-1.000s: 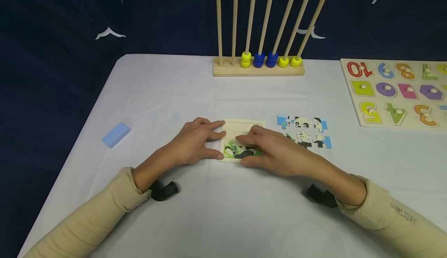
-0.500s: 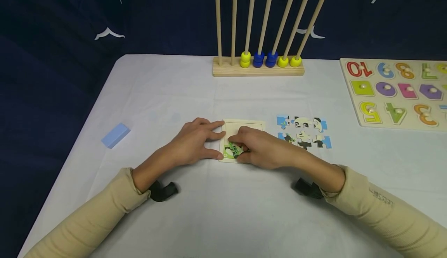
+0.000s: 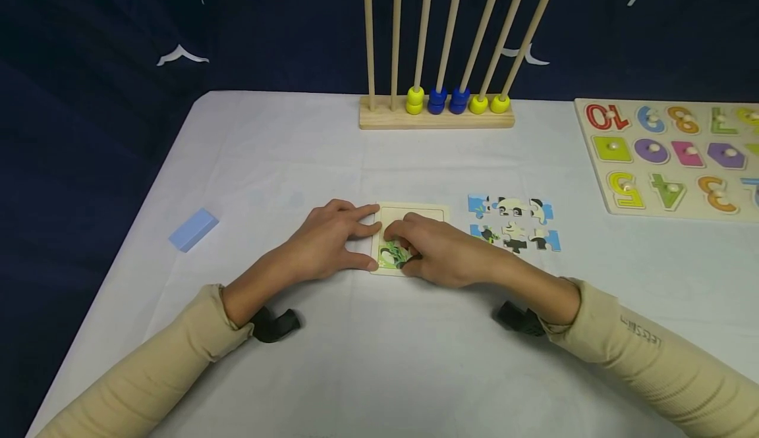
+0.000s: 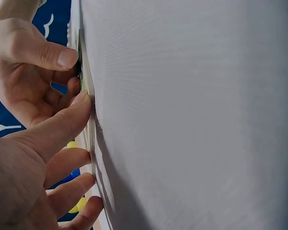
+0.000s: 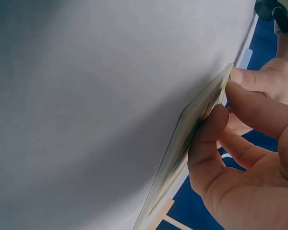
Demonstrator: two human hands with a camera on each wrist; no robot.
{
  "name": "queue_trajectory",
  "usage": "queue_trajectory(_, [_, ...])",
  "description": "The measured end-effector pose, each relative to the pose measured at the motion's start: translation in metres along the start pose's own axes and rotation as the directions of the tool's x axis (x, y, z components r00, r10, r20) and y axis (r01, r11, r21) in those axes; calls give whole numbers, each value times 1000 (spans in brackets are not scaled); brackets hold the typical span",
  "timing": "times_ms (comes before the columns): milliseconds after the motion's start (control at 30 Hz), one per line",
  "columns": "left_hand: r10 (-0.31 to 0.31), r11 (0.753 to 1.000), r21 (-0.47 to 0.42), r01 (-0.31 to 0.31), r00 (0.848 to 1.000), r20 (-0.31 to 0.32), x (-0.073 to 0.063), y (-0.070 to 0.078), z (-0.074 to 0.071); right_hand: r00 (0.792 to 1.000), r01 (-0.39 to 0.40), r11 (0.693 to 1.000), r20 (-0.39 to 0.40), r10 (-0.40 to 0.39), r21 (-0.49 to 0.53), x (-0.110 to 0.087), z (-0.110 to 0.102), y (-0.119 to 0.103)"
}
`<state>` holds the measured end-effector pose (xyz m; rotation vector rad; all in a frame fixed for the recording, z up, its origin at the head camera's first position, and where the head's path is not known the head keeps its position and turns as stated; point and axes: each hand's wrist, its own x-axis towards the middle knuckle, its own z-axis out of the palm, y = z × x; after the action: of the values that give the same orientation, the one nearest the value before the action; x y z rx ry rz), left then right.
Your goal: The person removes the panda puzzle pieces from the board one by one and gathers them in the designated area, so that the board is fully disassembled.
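Note:
In the head view a small wooden puzzle tray lies flat at mid-table, with green panda pieces along its near side. My left hand touches the tray's left edge with spread, fairly straight fingers. Over the tray, my right hand has its fingers curled and appears to pinch a green puzzle piece in the near-left part. Its hand hides the tray's near-right part. The right wrist view shows its thumb and fingertips against the pieces. Several loose panda puzzle pieces lie in two rows right of the tray.
A wooden bead counter with upright rods and yellow and blue beads stands at the back. A number and shape peg board lies at the right. On the left is a blue block. White cloth covers the table.
My right hand has moved left over the tray, and its fingers have drawn together at the near-left pieces. My left hand stays at the tray's left edge.

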<state>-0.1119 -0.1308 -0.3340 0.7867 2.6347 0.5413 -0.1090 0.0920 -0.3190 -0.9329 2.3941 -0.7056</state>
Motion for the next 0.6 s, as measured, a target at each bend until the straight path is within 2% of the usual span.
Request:
queue_trajectory(267, [11,1000,0,-11,1000,-5,-1,0,-1,998,38,999,-56,-37,12,1,1,-2])
queue_trajectory(600, [-3,1000,-10,3,1000,9,-1,1,-2,989,68,996,-137,-61,49,5,3,-4])
